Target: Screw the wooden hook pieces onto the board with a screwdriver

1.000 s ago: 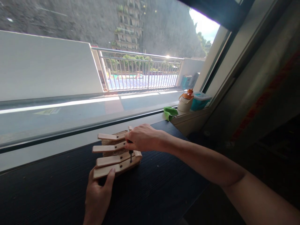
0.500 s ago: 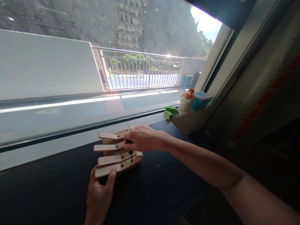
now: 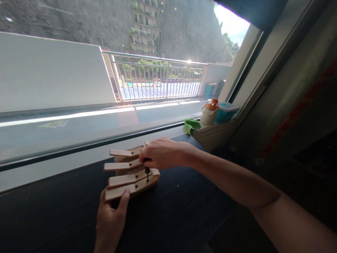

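Note:
A wooden piece with several pale slats (image 3: pixel 119 192) fixed by dark screws over a rough brown block (image 3: pixel 126 172) rests on the black table. My left hand (image 3: pixel 112 214) is closed round the near slat's left end, thumb on top, the other fingers mostly hidden beneath. Above the piece, my right hand (image 3: pixel 160 153) is wrapped round the handle of a dark screwdriver (image 3: pixel 147 173). The screwdriver stands nearly upright, its lower end at the near slat, right of a visible screw. Most of its handle is hidden by my fingers.
The black table (image 3: pixel 173 211) runs along a large window. A green cloth (image 3: pixel 192 125), a cream bottle with an orange lid (image 3: pixel 209 112) and a teal box (image 3: pixel 226 112) sit on the sill at the right. Outside stands a metal railing (image 3: pixel 160 79).
My right hand and wrist have turned slightly around the screwdriver handle, and the forearm has shifted a little. My left hand keeps its hold on the slat.

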{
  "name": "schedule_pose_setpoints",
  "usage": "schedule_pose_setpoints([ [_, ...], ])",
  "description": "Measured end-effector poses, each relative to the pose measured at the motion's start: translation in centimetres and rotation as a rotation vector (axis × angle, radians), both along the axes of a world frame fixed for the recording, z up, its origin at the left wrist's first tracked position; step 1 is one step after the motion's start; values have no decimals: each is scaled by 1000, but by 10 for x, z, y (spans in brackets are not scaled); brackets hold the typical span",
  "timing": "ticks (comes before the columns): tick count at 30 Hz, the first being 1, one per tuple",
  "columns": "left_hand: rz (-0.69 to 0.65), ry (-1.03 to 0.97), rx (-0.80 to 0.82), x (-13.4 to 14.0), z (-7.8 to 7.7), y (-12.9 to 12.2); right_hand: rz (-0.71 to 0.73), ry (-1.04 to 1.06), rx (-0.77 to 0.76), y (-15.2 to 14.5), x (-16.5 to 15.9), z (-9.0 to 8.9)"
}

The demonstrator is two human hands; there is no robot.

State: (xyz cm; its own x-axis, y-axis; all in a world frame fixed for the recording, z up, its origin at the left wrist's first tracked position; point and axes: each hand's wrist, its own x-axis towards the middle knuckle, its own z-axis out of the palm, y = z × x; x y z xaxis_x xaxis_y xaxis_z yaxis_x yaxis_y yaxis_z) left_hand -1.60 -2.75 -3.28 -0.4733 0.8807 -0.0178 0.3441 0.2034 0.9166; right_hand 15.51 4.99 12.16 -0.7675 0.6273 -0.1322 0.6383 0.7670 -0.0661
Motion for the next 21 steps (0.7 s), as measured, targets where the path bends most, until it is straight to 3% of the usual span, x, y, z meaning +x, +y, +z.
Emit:
schedule_pose_setpoints([
  [12, 3, 21, -23, 1, -1, 0, -168, -17, 83, 0, -7, -9],
  [21, -4, 22, -3, -2, -6, 0, 0, -101, -16, -8, -10, 5],
])
